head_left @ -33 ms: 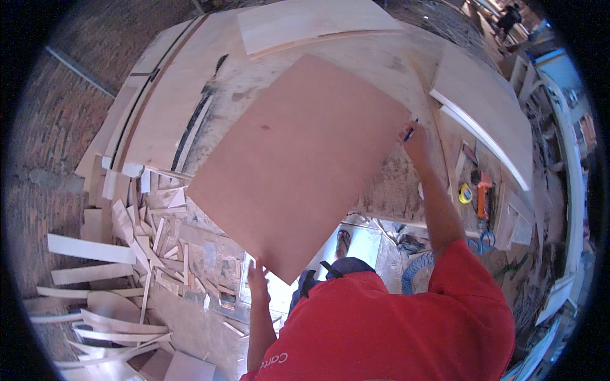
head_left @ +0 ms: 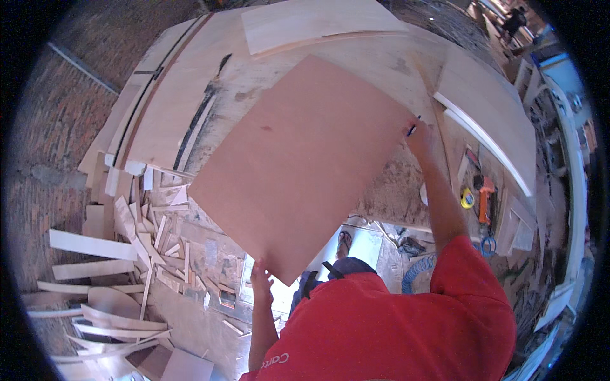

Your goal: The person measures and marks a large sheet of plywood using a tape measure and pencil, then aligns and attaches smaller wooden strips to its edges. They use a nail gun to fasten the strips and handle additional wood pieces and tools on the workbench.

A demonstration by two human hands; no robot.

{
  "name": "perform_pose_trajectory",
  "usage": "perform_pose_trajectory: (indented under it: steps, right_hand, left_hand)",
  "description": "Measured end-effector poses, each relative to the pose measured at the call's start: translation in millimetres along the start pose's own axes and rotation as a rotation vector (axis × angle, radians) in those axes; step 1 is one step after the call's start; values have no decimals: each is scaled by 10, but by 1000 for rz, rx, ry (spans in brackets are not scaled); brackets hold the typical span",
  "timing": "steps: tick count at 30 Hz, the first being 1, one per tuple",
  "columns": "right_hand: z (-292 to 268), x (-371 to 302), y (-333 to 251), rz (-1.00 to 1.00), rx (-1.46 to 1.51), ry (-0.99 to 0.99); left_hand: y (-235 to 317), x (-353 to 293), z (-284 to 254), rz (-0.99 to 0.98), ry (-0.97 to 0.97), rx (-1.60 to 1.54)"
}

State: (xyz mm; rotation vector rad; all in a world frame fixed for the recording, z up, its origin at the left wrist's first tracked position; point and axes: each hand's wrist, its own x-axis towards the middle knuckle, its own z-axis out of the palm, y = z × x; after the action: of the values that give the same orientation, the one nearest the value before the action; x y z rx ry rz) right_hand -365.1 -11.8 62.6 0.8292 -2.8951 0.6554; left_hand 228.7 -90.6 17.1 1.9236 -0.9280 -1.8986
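Observation:
A large brown rectangular board (head_left: 298, 159) lies at a slant over the workbench, its near corner jutting past the bench edge toward me. My left hand (head_left: 262, 279) grips the board's near left edge, close to that corner, with the thumb by the top face and the other fingers at the side. At the board's right corner, my right hand (head_left: 417, 138) is closed round a dark blue pen (head_left: 412, 130). The pen's tip end points up beside the corner. Whether the pen touches the board I cannot tell.
On the bench's right are a yellow tape measure (head_left: 467, 198), an orange power tool (head_left: 484, 198) and a pale panel (head_left: 486, 120). A coiled blue hose (head_left: 416, 274) hangs below. Wood offcuts (head_left: 95, 270) heap at the left. Pale sheets (head_left: 318, 25) lie at the back.
The whole picture has shifted slightly to the right. Both hands keep nearly the same places on the board, the right one turned a little with the pen.

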Motion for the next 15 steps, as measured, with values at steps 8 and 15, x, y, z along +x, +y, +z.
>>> perform_pose_trajectory:
  steps: [8, 15]
  right_hand:
    - [714, 1278, 715, 108, -91, -368]
    - [264, 687, 264, 22, -227, -380]
  left_hand:
    - [-292, 276, 269, 152, 89, -218]
    - [-159, 548, -138, 179, 186, -95]
